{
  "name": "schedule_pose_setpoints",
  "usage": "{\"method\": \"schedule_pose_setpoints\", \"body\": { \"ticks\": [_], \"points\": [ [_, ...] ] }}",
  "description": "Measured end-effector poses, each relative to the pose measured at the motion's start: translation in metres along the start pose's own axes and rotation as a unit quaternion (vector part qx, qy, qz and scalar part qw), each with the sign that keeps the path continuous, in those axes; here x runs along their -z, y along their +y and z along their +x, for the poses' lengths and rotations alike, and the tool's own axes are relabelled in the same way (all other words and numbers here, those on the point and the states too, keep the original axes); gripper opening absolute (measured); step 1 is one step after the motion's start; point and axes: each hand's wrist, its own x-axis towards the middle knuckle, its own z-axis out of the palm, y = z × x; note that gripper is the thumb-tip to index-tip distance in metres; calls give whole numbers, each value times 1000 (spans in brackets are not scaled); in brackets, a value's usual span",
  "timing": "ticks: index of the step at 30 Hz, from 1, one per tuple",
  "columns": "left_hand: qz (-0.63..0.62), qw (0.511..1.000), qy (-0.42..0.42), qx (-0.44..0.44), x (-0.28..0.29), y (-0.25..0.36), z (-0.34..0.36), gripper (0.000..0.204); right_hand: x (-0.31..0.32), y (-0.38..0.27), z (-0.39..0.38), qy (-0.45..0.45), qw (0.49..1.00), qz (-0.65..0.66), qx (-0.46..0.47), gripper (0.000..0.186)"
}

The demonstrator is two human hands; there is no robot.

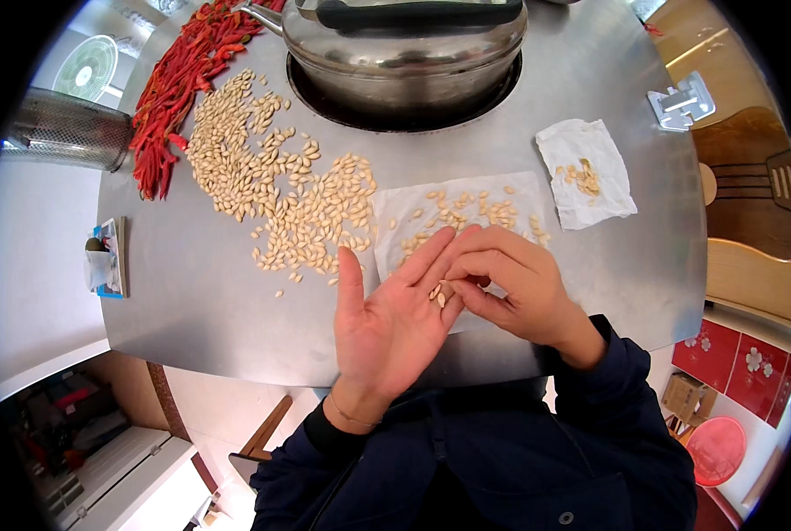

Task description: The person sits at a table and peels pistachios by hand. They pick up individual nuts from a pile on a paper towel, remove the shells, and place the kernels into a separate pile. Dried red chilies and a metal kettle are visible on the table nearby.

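My left hand [382, 332] is turned palm up, its fingers stretched out flat and its thumb apart. A few pale pumpkin seeds [439, 297] rest on its fingers. Over those fingertips my right hand [515, 283] is closed in a pinch, thumb against forefinger, at a seed partly hidden by the fingers. Beneath both hands lies a white paper sheet [393, 202] with scattered seeds [493, 212] on it. To its left spreads a large loose heap of pumpkin seeds [236, 168]. A smaller crumpled tissue [594, 140] on the right carries a little pile of yellowish bits [583, 180].
A steel kettle [404, 66] with a black handle sits in the round opening of the metal table [200, 310]. Red dried chillies [169, 97] line the far left edge. A metal bracket [681, 102] is at the right rim, near wooden chairs [749, 243].
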Motion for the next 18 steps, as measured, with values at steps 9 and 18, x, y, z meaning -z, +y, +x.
{"method": "schedule_pose_setpoints", "body": {
  "ticks": [9,18],
  "points": [
    [-7,1000,-20,5,6,0,0,94,-3,-1,-4,-2,993,95,-74,17],
    [254,963,67,-64,14,-7,-5,25,-2,0,-5,-4,997,32,-69,17]
  ]
}}
